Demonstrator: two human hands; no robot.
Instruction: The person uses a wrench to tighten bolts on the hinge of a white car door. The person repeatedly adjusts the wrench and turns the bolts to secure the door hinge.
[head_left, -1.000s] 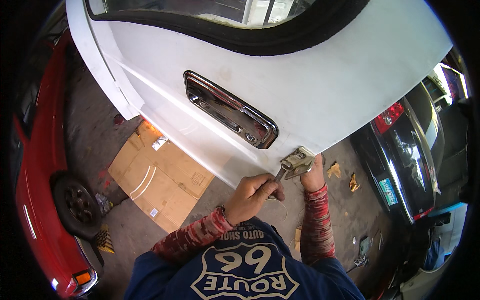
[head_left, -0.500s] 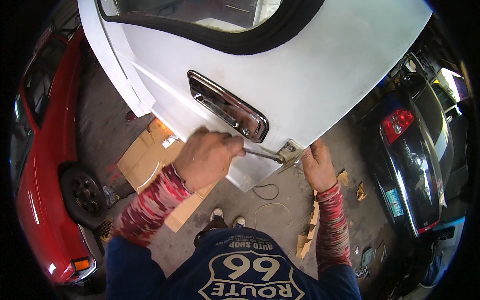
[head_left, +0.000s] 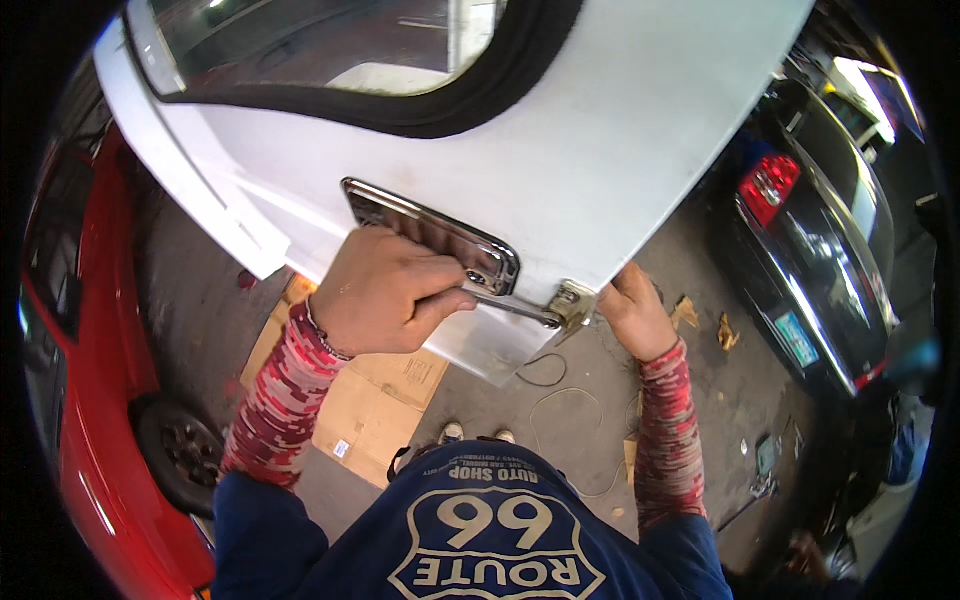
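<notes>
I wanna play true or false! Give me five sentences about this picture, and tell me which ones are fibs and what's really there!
1. The left hand holds a wrench. True.
2. The right hand is up by the window. False: the right hand is at the edge of the white car door, beside the metal bracket.
3. The chrome handle is on the white car door. True.
4. The red car is on the picture's right. False: the red car is on the left.
5. Flattened cardboard lies on the floor. True.
</notes>
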